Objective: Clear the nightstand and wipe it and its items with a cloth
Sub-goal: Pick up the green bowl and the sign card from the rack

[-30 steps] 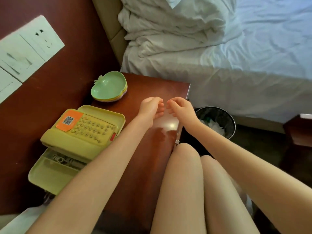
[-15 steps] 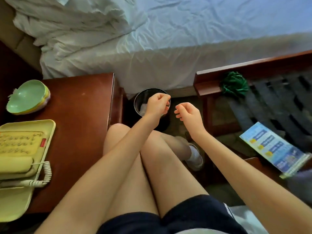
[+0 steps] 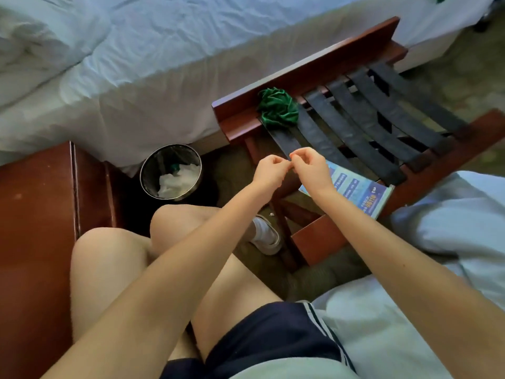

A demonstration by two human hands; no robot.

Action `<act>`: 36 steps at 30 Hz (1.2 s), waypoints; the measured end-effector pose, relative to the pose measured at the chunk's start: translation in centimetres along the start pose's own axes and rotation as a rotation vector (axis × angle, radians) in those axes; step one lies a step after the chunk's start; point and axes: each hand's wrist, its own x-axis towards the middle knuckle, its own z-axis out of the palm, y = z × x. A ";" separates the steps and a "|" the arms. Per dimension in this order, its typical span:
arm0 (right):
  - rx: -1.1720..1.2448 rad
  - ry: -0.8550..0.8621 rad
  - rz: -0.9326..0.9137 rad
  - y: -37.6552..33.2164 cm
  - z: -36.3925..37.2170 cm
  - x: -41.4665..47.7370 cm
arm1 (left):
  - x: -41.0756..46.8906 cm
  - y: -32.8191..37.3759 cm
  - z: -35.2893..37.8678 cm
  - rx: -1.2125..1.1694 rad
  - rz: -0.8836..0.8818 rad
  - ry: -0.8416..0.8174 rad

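Observation:
A crumpled green cloth (image 3: 278,109) lies on the near-left corner of a wooden luggage rack (image 3: 306,69) with black straps. Only the bare red-brown top of the nightstand (image 3: 35,201) shows at the left edge; its items are out of frame. My left hand (image 3: 269,170) and my right hand (image 3: 311,166) hover together in front of the rack, below the cloth and apart from it. Both have curled fingers, and their fingertips meet. Nothing can be seen held between them.
A round metal bin (image 3: 171,172) with white tissue inside stands on the floor between the nightstand and the rack. A blue booklet (image 3: 355,190) lies on the rack under my right wrist. White bedding (image 3: 136,64) lies beyond, and more bedding (image 3: 437,242) is at my right.
My view has swung right, away from the nightstand, so the phone and green dish left the frame. Both hands moved from the nightstand, past the bin, to the rack, and their fingertips came together.

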 end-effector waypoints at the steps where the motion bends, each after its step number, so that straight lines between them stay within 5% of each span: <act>1: -0.036 0.010 0.018 0.7 -0.9 0.3 | 0.3 -0.2 1.1 0.091 -0.026 -0.020; 7: -0.288 0.059 0.054 4.2 -4.7 0.7 | 0.5 -1.7 4.8 0.244 -0.164 -0.114; 15: -0.841 0.079 0.013 6.2 -6.5 0.4 | 0.4 -2.4 5.5 -0.110 -0.196 -0.117; 27: -0.831 0.105 0.019 0.6 -7.5 -0.2 | -2.1 0.0 0.6 -0.339 -0.109 -0.174; 36: -0.468 0.058 -0.031 -3.3 0.5 -0.9 | -3.9 -0.7 -7.1 -0.525 -0.047 0.051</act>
